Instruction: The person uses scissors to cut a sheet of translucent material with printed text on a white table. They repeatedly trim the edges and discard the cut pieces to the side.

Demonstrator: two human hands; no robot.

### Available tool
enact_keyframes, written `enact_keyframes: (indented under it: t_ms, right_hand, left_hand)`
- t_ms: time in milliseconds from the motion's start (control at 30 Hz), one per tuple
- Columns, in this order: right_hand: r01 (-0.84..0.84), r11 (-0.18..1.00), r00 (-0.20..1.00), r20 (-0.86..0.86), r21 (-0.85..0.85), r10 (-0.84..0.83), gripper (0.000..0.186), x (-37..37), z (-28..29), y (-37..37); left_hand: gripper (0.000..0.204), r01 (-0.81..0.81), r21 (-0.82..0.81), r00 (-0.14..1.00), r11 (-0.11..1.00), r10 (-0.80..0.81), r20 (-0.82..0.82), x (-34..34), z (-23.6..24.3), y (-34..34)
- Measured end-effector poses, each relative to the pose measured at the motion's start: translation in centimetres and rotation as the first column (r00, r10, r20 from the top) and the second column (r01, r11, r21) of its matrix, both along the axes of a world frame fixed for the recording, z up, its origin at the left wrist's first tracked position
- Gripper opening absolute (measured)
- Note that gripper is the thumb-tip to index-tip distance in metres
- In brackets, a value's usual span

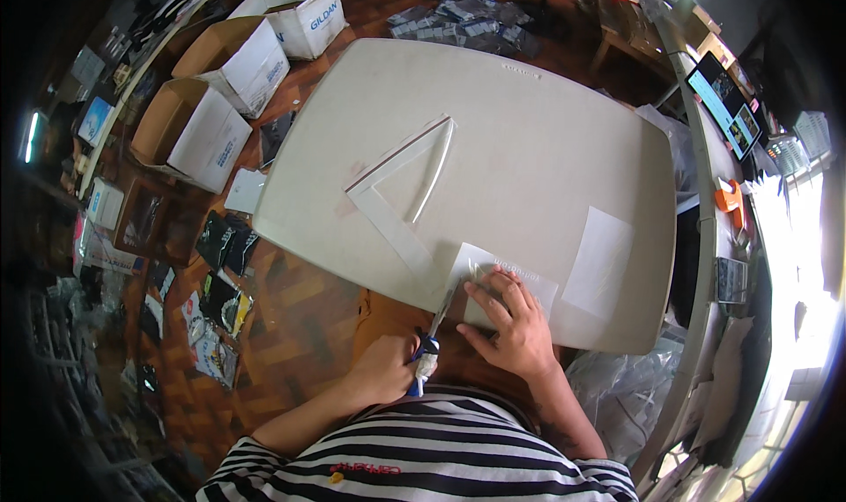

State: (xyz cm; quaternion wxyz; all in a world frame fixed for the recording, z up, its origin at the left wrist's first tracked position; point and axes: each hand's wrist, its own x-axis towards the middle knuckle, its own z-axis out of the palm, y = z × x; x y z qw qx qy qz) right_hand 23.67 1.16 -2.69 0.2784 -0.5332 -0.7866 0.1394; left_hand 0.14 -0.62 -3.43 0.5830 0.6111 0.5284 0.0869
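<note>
My left hand (388, 370) is closed on scissors (427, 356) with blue handles and a pale wrapping; their blades point forward along the left edge of a white printed sheet (467, 260). My right hand (507, 321) lies on that sheet with fingers spread, near the front edge of the beige table (335, 114). A bent white strip frame (374, 167) with a reddish edge lies left of the middle of the table. A plain pale sheet (596, 260) lies at the right.
Open white cartons (194, 132) stand left of the table on the wooden floor. Bagged folded garments lie left (225, 237) and beyond it (458, 17). A long counter along the right holds a screen (723, 101) and an orange tool (729, 204). Plastic bags (617, 396) sit at lower right.
</note>
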Motion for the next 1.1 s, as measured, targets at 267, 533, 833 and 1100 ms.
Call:
enact_keyframes:
  t_ms: [267, 533, 833, 1100]
  right_hand:
    - [-0.010, 1.000, 0.999, 0.038, 0.011, 0.009, 0.041, 0.0, -0.2, 0.1]
    - [-0.022, 1.000, 0.999, 0.039, 0.002, 0.022, 0.038, 0.4, -0.1, 0.2]
    - [-0.074, 0.997, 0.993, 0.091, -0.036, 0.077, 0.043, 0.4, 0.0, 0.0]
    - [-0.072, 0.992, 0.989, -0.133, -0.103, 0.058, 0.034, 2.8, 2.1, -2.8]
  left_hand:
    - [0.022, -0.093, -0.263, 0.981, 0.960, 0.133, 0.139, 0.4, 2.3, 0.3]
    - [0.028, -0.118, -0.297, 0.961, 0.947, 0.185, 0.208, 2.1, 3.1, 2.4]
    - [0.023, -0.140, -0.457, 0.890, 0.879, 0.314, 0.331, 2.6, 2.8, 5.9]
    - [0.030, 0.175, -0.585, 0.758, 0.792, 0.271, 0.593, -1.3, 4.8, 8.9]
